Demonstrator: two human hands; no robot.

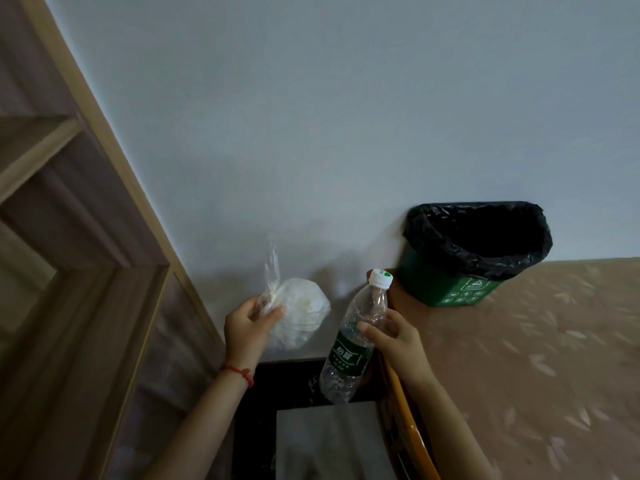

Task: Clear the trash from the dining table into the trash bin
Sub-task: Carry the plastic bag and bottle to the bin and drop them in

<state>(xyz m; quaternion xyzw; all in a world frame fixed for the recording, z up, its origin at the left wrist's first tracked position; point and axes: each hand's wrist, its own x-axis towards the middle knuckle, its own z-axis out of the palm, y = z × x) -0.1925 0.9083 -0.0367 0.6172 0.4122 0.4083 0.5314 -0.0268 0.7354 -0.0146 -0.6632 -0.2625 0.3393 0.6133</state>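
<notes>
Clear bottle (353, 341) gripped in right hand (391, 337); left hand (247, 327) fingers pinching plastic bag (298, 311)

The inside of the green plastic trash bin (450, 285) is lost in the dark of its black liner bag (478, 237). The small white symbols on its front are too small to read. The pale contents of the knotted clear plastic bag (298, 311) are too blurred to identify. Both forearms are cut off by the near edge, and the patterned beige table (536, 358) by the right edge.
</notes>
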